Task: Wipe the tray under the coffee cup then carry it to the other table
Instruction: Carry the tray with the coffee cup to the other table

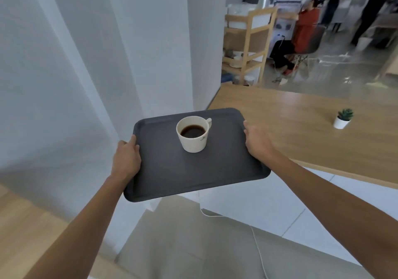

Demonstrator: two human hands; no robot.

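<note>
Pale grey walls [90, 63] fill the left of the view, and a light wooden worktop [301, 128] runs off to the right with a small potted plant [343, 118] standing on it, well apart from everything else. A dark grey tray [193, 171] is held in the air in front of the person, its far right corner over the near end of the worktop and the rest of it over white floor tiles [269, 203]. The left hand [126, 158] is closed on the tray's left short edge, thumb lying on top of the rim and fingers tucked underneath out of sight. The right hand [257, 142] is closed on the right short edge, thumb along the rim and fingers hidden below. Each grip is thus pinching the tray, 1 at each end, with both forearms reaching forward from the bottom corners of the frame. A cream cup [193, 134] with dark coffee in it stands upright on the tray between the 2 hands, toward the far long side, its handle pointing away and right; it touches neither hand. A wooden shelf [247, 48] stands in the background, and beyond it a seated person in an orange top [305, 26], blurred. A thin white cable [257, 246] trails across the person's light clothing at the bottom.
</note>
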